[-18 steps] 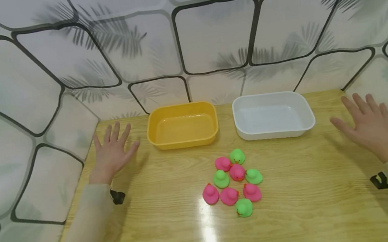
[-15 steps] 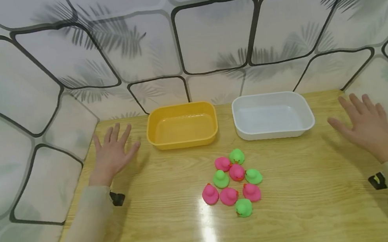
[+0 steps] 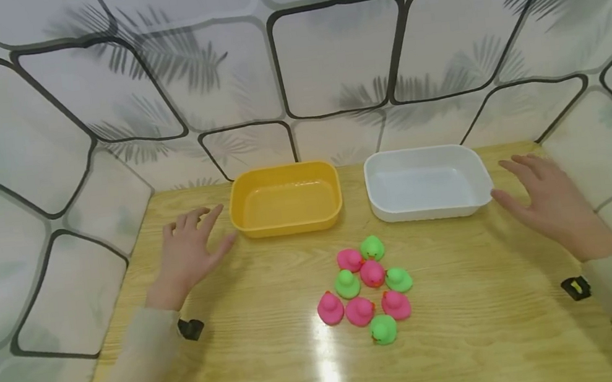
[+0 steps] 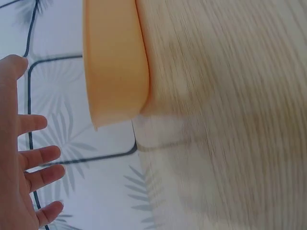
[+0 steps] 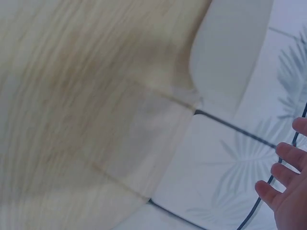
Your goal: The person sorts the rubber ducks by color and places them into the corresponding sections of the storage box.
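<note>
Five pink ducks (image 3: 360,311) and four green ducks (image 3: 347,284) sit clustered on the table (image 3: 267,357), just below centre of the head frame; layout unchanged. Change is in the hands: left hand (image 3: 190,250), mid-left, and right hand (image 3: 550,202), mid-right, have both come inward, right one more, fingers now slightly bent instead of splayed. Both loose, holding nothing, so I'd judge no duck handled yet. Left is just beside the yellow tray (image 3: 287,225), frame centre; right thumb meets the end of the white tray (image 3: 431,210) in head view, contact unclear. Left wrist view shows a gap to the yellow tray's outer wall; right wrist view leaves the thumb out. Neither catches the ducks. Patterned wall (image 3: 342,56) behind, top of frame.
</note>
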`<state>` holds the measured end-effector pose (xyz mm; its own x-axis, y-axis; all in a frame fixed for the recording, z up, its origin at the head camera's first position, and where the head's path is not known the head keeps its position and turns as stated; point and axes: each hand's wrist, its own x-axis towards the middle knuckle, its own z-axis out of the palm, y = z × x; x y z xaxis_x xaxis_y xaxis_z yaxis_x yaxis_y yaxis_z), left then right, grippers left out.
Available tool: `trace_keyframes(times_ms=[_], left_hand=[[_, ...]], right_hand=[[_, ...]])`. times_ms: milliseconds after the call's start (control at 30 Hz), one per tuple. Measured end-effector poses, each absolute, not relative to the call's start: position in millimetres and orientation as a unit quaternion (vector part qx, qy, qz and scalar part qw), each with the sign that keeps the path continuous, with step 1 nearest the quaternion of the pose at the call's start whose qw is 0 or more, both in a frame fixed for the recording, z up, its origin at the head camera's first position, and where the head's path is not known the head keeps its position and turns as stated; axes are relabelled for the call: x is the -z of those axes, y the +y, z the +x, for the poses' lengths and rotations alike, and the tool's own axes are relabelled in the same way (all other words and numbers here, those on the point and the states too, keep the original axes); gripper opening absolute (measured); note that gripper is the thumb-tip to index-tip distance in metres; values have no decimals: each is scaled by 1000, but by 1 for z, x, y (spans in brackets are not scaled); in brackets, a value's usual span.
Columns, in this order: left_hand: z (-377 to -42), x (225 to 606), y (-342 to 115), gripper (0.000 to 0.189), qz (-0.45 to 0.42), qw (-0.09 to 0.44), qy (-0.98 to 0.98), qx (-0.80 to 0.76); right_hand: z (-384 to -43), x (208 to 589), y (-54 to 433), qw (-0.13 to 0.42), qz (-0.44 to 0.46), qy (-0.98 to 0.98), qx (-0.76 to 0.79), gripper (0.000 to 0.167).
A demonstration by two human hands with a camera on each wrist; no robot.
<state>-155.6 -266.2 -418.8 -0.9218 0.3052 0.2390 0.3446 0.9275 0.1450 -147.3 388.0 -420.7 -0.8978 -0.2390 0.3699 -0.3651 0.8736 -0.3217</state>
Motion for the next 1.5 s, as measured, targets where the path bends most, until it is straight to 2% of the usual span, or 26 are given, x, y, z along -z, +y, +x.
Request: trace_keyframes(times_ms=[167, 300, 467, 600, 867, 1067, 1500], left_hand=[[-147, 417, -250, 63, -210, 131, -962, 116], [-143, 413, -236, 64, -237, 123, -956, 124], [-139, 410, -222, 64, -266, 115, -948, 130], [-137, 415, -213, 62, -299, 132, -934, 141], [-132, 428, -192, 74, -347, 169, -908, 164], [-124, 434, -180, 77, -354, 151, -908, 168], [-108, 445, -154, 54, -393, 97, -896, 180]], right_hand=[[-152, 415, 368, 181, 180, -943, -215, 56], [-155, 410, 354, 192, 200, -936, -216, 55], [-160, 407, 336, 193, 220, -931, -219, 55], [-164, 406, 321, 185, 228, -930, -221, 55], [-173, 405, 295, 177, 249, -925, -226, 51], [-177, 408, 277, 158, 256, -924, -237, 47], [-185, 411, 246, 110, 250, -930, -244, 47]])
